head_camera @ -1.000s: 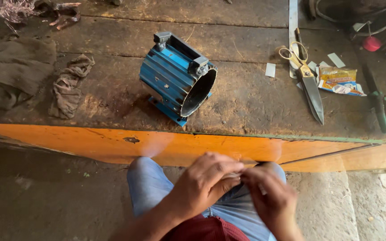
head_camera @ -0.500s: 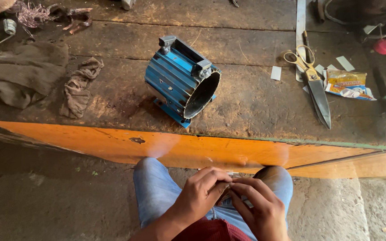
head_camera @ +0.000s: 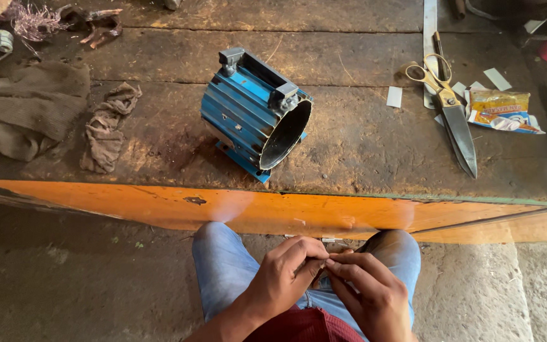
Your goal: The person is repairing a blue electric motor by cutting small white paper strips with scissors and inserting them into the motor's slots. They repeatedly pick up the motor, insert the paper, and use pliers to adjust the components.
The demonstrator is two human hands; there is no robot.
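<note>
**Both hands pinching something tiny in your lap, blue motor shell is straight ahead**

So your left hand (head_camera: 283,278) and right hand (head_camera: 368,294) are together over your knees, fingertips meeting on a small thin pale strip (head_camera: 325,258). Too small to say what it is, maybe a sliver of paper or insulation. Both hands are pinched shut on it, left thumb and forefinger on one end, right fingers on the other, so its long axis runs roughly left to right between them.

Landmark is the ribbed blue metal cylinder housing (head_camera: 254,120) lying on its side on the worn wooden surface (head_camera: 349,145). Its open bore points toward you and a bit right. Your hands sit below it, on your side of the orange painted edge board (head_camera: 286,212), well apart from it. The left hand looks slightly nearer.

Right of the housing: yellow-handled scissors (head_camera: 447,104) and a small yellow snack packet (head_camera: 501,111). Left of it: crumpled brown rags (head_camera: 106,126).
</note>
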